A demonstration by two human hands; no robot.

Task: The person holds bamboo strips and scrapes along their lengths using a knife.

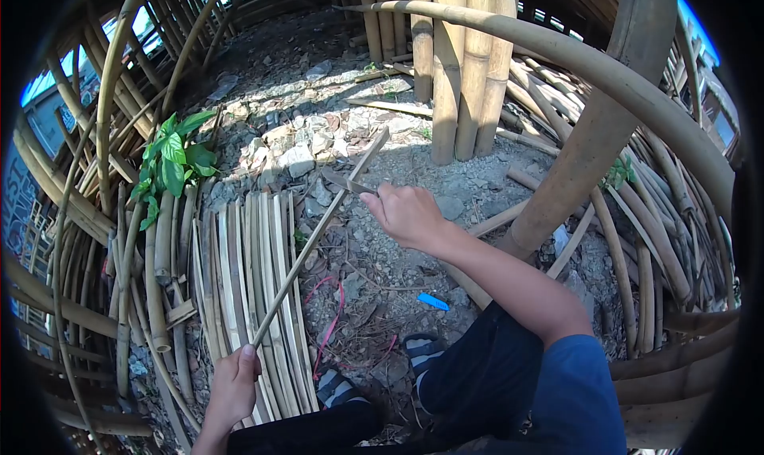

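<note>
A long, thin bamboo strip slants up and away in front of me. My left hand is closed around its near end, low in the view. Toward the far end, my right hand grips a knife, whose blade lies across the strip and appears to touch it. The knife's handle is mostly hidden inside my fingers. Beneath and left of the strip, a row of split bamboo slats lies side by side on the ground.
Thick upright bamboo poles stand ahead, and a slanted pole rises by my right arm. Stacked bamboo fills the right side. A leafy plant grows at left. A blue plastic piece and pink string lie on stony ground.
</note>
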